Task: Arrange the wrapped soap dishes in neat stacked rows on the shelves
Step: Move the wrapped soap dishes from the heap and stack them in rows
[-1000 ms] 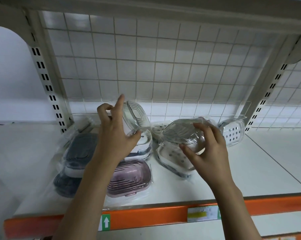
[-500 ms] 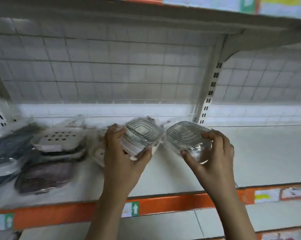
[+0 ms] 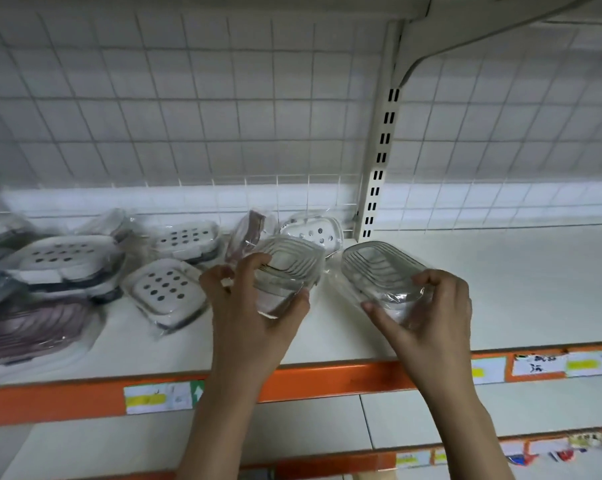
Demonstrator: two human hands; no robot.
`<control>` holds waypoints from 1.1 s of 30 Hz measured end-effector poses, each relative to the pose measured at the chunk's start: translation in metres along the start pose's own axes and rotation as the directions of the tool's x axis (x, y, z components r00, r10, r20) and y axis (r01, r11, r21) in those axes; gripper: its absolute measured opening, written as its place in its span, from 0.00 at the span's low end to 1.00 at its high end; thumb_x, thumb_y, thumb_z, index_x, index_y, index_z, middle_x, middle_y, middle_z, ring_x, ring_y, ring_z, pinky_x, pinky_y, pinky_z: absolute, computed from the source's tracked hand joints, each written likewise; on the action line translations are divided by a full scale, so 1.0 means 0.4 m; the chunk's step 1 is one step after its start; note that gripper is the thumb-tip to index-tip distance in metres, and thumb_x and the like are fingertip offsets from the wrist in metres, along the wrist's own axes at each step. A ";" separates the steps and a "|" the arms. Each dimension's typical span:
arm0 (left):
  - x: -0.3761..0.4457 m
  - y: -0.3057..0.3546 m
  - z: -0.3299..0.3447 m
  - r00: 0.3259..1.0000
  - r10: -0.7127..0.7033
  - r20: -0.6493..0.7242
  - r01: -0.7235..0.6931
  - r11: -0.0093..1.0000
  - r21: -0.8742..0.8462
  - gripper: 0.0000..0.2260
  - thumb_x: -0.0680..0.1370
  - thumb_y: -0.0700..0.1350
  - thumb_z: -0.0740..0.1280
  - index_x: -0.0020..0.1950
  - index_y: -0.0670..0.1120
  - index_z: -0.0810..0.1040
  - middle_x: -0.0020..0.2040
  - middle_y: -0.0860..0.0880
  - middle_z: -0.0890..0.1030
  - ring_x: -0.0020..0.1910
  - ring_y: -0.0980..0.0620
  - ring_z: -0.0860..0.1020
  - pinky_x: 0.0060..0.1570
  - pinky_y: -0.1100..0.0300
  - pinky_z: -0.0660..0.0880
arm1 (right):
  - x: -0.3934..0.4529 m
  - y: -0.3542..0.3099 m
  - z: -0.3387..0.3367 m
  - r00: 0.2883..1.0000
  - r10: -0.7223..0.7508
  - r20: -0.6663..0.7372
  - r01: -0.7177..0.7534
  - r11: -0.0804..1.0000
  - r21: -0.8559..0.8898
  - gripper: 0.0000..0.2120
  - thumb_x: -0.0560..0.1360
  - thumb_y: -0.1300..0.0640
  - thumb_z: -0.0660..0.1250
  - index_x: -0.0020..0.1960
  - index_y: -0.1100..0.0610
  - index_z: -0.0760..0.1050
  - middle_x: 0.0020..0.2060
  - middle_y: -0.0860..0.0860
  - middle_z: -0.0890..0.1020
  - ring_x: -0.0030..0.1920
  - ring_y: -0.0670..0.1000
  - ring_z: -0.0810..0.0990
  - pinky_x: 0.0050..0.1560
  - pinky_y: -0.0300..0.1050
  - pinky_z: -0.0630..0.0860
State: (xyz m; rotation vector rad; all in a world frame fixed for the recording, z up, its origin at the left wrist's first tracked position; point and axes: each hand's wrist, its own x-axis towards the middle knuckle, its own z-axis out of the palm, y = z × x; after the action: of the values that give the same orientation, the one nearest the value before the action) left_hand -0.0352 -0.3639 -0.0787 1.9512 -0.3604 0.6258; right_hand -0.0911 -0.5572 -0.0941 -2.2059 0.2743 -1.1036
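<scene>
Both gripped soap dishes [image 3: 289,268] [image 3: 379,271] look like clear glossy plastic under crinkled shiny film; left of the grip, matt white perforated dishes [image 3: 164,289]; shelf [image 3: 500,289] smooth, matt.

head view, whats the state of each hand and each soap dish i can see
left hand: grips a clear ribbed soap dish, wrapped, tilted.
right hand: grips a second clear ribbed dish, wrapped, tilted.
white perforated dish: wrapped, lying flat on the shelf.
rear white dish: wrapped, leaning against the back.
purple dish: wrapped, lying flat at the left.
</scene>
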 end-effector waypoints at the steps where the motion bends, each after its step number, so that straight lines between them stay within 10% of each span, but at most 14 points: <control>1: 0.007 -0.001 0.007 1.000 -0.013 -0.001 0.013 1.000 -0.013 0.26 0.63 0.57 0.73 0.58 0.53 0.71 0.61 0.47 0.60 0.59 0.51 0.67 0.45 0.84 0.62 | 0.005 0.005 0.000 0.999 0.031 0.003 -0.031 0.999 0.010 0.31 0.61 0.48 0.80 0.55 0.52 0.66 0.53 0.46 0.67 0.55 0.48 0.68 0.58 0.50 0.69; 9: 0.021 0.005 0.082 0.997 0.009 -0.075 -0.019 0.991 -0.132 0.25 0.63 0.56 0.73 0.55 0.52 0.69 0.60 0.43 0.69 0.57 0.55 0.68 0.50 0.81 0.62 | 0.047 0.055 -0.032 0.998 0.058 0.026 -0.059 0.998 0.034 0.31 0.58 0.47 0.79 0.50 0.52 0.64 0.50 0.47 0.63 0.50 0.46 0.68 0.49 0.21 0.62; 23: -0.117 0.282 0.472 0.984 -0.017 -0.179 -0.006 0.992 -0.127 0.26 0.63 0.59 0.68 0.53 0.45 0.72 0.55 0.38 0.70 0.52 0.75 0.63 0.50 0.84 0.58 | 0.168 0.398 -0.345 0.999 0.047 0.019 -0.049 0.995 0.088 0.30 0.58 0.50 0.81 0.49 0.54 0.65 0.50 0.49 0.63 0.51 0.36 0.66 0.49 0.21 0.61; 27: -0.204 0.408 0.621 0.987 -0.058 -0.151 0.029 0.982 -0.187 0.25 0.62 0.60 0.68 0.53 0.49 0.69 0.56 0.46 0.66 0.52 0.60 0.68 0.50 0.82 0.61 | 0.184 0.524 -0.480 0.999 0.018 0.030 -0.020 0.998 0.058 0.30 0.59 0.52 0.81 0.50 0.55 0.65 0.51 0.50 0.64 0.52 0.36 0.64 0.51 0.21 0.61; 33: -0.261 0.497 0.726 0.993 -0.019 -0.116 0.008 0.995 -0.098 0.26 0.62 0.60 0.68 0.52 0.46 0.72 0.56 0.46 0.68 0.52 0.66 0.68 0.47 0.84 0.60 | 0.191 0.648 -0.584 0.998 0.048 0.035 -0.050 0.998 0.049 0.30 0.60 0.41 0.74 0.51 0.54 0.64 0.55 0.52 0.68 0.58 0.48 0.67 0.55 0.38 0.67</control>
State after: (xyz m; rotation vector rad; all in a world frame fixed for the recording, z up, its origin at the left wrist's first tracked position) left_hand -0.1434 -0.7146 -0.0937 1.8144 -0.2990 0.6975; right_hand -0.1997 -0.8972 -0.1073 -2.1601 0.2820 -1.0351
